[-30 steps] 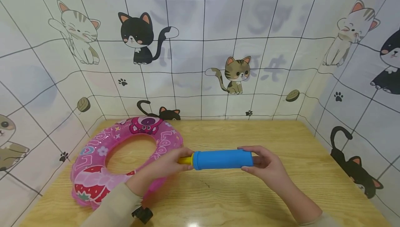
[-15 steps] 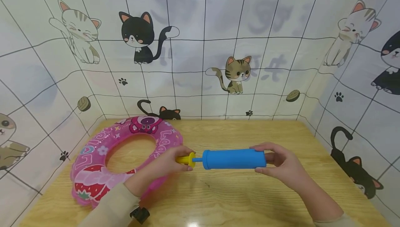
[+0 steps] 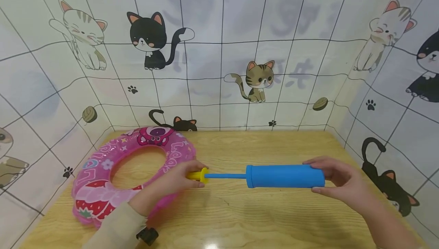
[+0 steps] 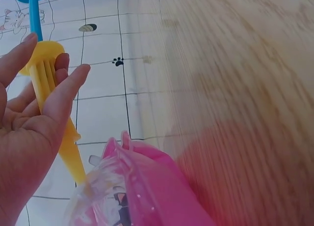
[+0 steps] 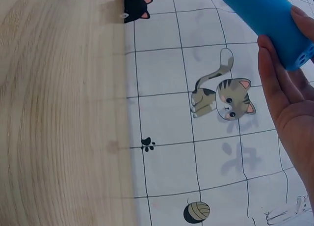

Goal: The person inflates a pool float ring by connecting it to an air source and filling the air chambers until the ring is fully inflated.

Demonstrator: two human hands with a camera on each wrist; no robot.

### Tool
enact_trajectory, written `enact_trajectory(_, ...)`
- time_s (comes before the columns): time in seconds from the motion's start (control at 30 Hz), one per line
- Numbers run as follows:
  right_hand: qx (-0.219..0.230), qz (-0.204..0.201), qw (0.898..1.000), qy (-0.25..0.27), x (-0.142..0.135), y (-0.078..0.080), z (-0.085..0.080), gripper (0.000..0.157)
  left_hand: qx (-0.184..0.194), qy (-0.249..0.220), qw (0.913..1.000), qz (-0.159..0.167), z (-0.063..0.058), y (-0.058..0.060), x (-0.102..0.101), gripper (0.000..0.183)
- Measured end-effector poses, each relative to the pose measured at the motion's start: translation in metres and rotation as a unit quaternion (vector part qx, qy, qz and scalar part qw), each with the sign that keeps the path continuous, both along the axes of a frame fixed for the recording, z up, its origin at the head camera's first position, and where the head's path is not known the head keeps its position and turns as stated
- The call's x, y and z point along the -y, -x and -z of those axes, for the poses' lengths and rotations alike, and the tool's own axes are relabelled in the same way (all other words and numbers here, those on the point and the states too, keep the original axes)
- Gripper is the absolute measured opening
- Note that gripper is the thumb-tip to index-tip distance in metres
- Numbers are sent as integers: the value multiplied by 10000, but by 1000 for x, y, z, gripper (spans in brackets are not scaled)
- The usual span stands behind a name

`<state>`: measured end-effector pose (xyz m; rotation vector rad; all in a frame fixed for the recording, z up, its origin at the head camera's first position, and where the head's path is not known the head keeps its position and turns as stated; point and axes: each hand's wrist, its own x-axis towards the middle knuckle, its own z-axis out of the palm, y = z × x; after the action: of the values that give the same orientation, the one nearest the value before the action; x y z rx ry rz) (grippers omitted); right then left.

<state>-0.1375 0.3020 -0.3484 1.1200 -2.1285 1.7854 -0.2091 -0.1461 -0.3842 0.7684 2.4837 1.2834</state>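
A hand pump stretches level across the middle of the head view, with a blue barrel [image 3: 284,176], a thin blue rod [image 3: 226,176] and a yellow nozzle [image 3: 194,175]. My left hand [image 3: 178,180] holds the nozzle behind its round flange. My right hand [image 3: 343,180] grips the barrel's far end between thumb and fingers; small holes show in that end in the right wrist view. On the left lies a pink inflatable swim ring [image 3: 92,165]. In the left wrist view the nozzle's tapered tip [image 4: 76,169] meets the ring's clear plastic [image 4: 100,182].
Both hands work above a light wooden table [image 3: 260,218]. Behind and at both sides stand white walls [image 3: 205,51] with a grid and printed cats. A small black device [image 3: 147,236] sits at the left wrist.
My right hand has drawn the blue barrel to the right, and a long stretch of rod now shows between barrel and nozzle. My left hand stays nearly in place.
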Motion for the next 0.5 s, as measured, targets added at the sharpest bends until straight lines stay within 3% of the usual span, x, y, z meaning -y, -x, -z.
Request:
enact_trajectory(0.23,-375,-588,9976,45,-15,1,1,69,122,-75,9998,103,1,-4,12,45)
enact_trajectory(0.5,-256,439,9963,-688,0,-5,0,60,-86,108,9997,203,-1,-7,11,44)
